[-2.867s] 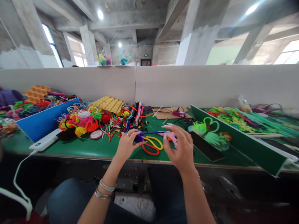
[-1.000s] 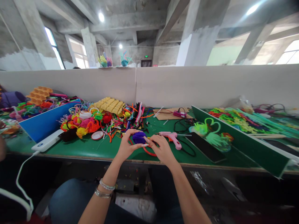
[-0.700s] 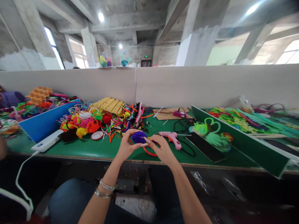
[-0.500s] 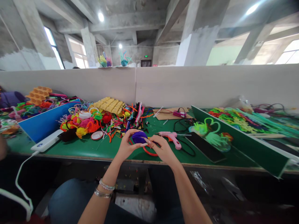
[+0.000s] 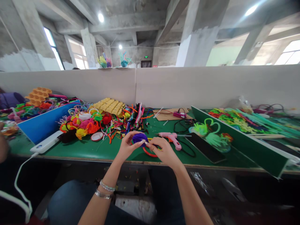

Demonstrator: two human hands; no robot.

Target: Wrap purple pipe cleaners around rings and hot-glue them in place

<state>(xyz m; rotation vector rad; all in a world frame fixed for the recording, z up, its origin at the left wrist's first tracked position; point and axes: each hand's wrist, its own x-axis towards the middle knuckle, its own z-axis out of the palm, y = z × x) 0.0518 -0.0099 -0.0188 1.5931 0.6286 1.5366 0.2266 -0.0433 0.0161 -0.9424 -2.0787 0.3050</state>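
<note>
My left hand [image 5: 126,147] and my right hand [image 5: 164,150] meet above the front of the green table [image 5: 82,149]. Together they pinch a purple fuzzy coil [image 5: 139,137] of pipe cleaner, the left cupping it from the left, the right fingertips touching its right side. Under the hands lies a red pipe-cleaner loop [image 5: 149,153], with a bit of yellow beside it. A pink glue gun [image 5: 172,137] rests on the table just right of my right hand.
A heap of coloured pipe cleaners [image 5: 103,120] fills the table's left middle, with a yellow tray [image 5: 109,105] behind. A blue board [image 5: 44,123], white power bank [image 5: 45,142], black phone [image 5: 205,147], green divider board [image 5: 239,142] and green swan figure [image 5: 209,131] surround the hands.
2.9 s ago the purple pipe cleaner was stretched straight between my hands; now it is wound into a compact coil and my hands have come together.
</note>
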